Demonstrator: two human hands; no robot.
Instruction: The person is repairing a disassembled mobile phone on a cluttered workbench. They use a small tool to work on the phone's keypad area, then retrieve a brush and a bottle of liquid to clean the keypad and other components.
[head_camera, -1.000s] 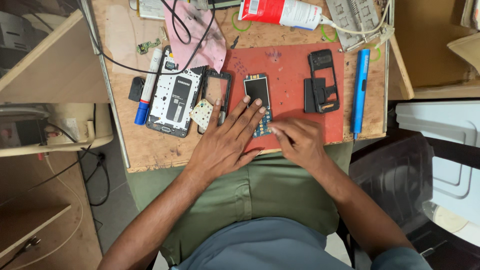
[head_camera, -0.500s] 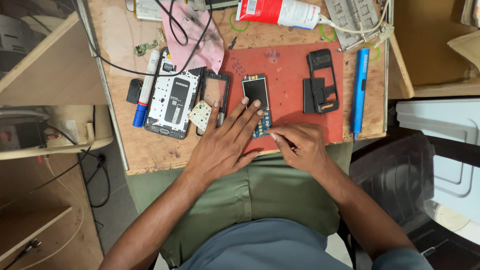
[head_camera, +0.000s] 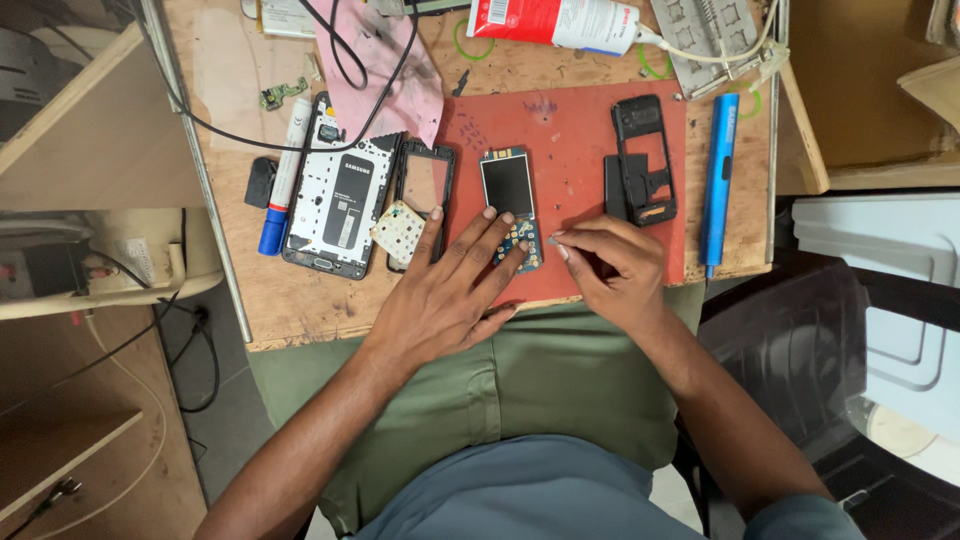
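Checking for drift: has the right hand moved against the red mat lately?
Yes. The right hand has drawn its fingertips together, lifted at the red mat's near edge, beside the small phone.

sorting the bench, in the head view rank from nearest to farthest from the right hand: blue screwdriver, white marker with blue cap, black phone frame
From the right hand:
1. black phone frame, just above it on the red mat
2. blue screwdriver, off the mat's right edge
3. white marker, far left

Small phone-repair workshop. Worn wooden bench (head_camera: 330, 300), red work mat (head_camera: 580, 150), opened smartphone (head_camera: 338, 200), stripped keypad phone board (head_camera: 512, 205), black phone housing (head_camera: 645, 160), loose keypad membrane (head_camera: 400, 232), blue screwdriver (head_camera: 718, 175), glue tube (head_camera: 560, 22), trailing cables (head_camera: 330, 60).
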